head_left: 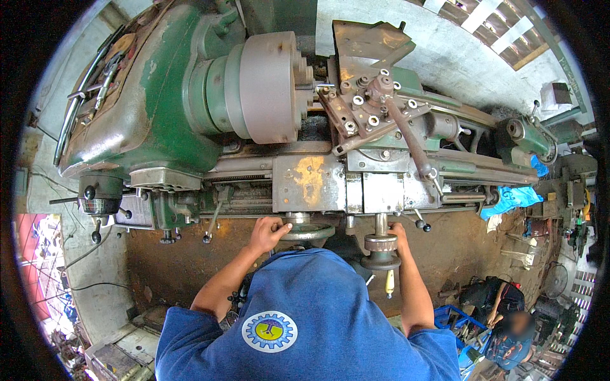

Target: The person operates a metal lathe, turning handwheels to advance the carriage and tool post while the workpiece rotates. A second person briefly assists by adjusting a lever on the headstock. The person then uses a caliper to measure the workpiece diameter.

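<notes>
I stand at a green metal lathe [159, 95]. My left hand [265, 235] is closed on the left side of the carriage handwheel [311, 233], its thumb lying along the rim. At the cross-slide handwheel [381, 261], my right hand [398, 235] curls against the right side by the graduated collar; its fingers are partly hidden. A pale handle hangs below that wheel. Above, the large grey chuck [270, 89] faces the tool post [381, 95], whose long clamping lever [408, 140] slants down to the right. A thin bright piece shows between chuck and tool post.
Control levers [207, 237] project along the lathe's front. The tailstock [527, 138] stands at the far right, with a blue plastic bag [518, 200] beneath. Hand tools lie on the headstock. Lower right, another person [508, 336] is beside a blue crate [467, 327].
</notes>
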